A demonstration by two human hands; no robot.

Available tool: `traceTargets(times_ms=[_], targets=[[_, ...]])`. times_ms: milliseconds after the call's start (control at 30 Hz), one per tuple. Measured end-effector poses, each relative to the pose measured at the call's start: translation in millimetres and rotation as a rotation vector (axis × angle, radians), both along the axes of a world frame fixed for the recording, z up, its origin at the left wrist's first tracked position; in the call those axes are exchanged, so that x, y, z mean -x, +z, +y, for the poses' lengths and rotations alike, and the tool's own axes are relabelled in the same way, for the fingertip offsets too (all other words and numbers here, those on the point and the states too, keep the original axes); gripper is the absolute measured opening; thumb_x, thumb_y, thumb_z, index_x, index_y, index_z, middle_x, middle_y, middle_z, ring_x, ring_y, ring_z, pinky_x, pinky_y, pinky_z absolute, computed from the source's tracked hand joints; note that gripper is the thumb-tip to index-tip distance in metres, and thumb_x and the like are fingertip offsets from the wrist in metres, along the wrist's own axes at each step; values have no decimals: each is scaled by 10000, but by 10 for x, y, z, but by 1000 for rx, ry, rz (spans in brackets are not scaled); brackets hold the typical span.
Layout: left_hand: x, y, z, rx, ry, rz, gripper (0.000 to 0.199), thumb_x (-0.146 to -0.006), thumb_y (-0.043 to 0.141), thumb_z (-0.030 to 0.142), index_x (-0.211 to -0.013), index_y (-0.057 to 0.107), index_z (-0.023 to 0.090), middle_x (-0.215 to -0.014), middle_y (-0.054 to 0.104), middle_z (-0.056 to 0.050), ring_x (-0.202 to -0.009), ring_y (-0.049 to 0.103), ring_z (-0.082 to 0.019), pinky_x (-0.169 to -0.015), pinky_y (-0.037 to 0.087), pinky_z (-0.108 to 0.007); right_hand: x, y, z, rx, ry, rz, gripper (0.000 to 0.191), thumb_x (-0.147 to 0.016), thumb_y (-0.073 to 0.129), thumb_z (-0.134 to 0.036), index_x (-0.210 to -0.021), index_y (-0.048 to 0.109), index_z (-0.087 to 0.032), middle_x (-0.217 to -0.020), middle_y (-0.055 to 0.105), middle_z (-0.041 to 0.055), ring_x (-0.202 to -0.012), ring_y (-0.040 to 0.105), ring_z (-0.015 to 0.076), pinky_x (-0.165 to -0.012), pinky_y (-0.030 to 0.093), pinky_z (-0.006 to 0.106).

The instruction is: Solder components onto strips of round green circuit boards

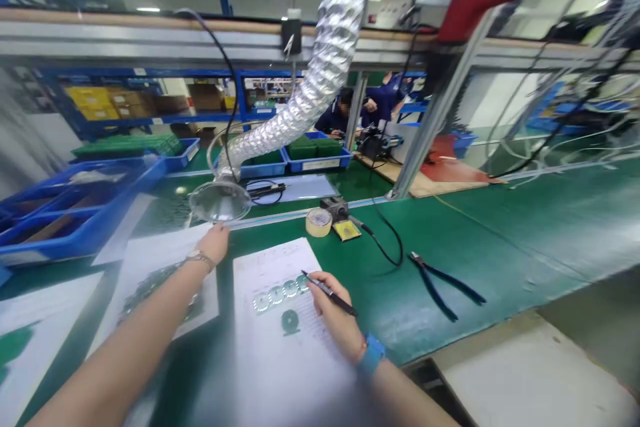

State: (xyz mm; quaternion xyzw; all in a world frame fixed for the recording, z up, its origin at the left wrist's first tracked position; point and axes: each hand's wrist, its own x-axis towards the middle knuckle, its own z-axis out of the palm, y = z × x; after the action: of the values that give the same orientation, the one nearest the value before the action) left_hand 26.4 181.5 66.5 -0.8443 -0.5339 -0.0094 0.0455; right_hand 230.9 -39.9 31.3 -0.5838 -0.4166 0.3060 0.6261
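The right hand is curled in a writing grip around a black pen, its tip at a white paper sheet beside a row of round green rings, perhaps only printed there; the view is too poor to tell. The left hand lies open, gripping nothing, at the top edge of a second sheet, just below a clear round hood on a silver flexible duct. Black-handled diagonal cutters lie on the green bench mat. Beyond stand a solder roll, blue trays and two co-workers.
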Motion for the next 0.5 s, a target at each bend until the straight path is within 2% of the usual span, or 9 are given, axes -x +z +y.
traceTargets(times_ms=[167, 367, 500], targets=[[-104, 20, 338, 30, 43, 44, 309, -858, 514, 281, -1131, 500, 136, -1145, 521, -92, -983, 544, -204, -819, 473, -406, 5, 31, -12, -49, -65, -5, 233, -730, 594, -404, -819, 636, -193, -484, 468, -36, -447, 434, 120, -417, 354, 229], [-52, -75, 391, 94, 75, 117, 288, -861, 509, 291, -1095, 519, 123, -1094, 545, -88, -937, 560, -189, -791, 485, -385, 2, 19, -38, -46, -63, 15, 222, -730, 585, -395, -817, 639, -197, -496, 464, -30, -457, 439, 120, -412, 350, 222], [13, -77, 387, 109, 97, 120, 289, -861, 508, 294, -1097, 517, 127, -1094, 545, -86, -940, 559, -190, -791, 484, -387, 3, 25, -43, -22, -46, 25, 218, -730, 588, -387, -829, 636, -199, -500, 456, -31, -448, 428, 117, -407, 345, 221]])
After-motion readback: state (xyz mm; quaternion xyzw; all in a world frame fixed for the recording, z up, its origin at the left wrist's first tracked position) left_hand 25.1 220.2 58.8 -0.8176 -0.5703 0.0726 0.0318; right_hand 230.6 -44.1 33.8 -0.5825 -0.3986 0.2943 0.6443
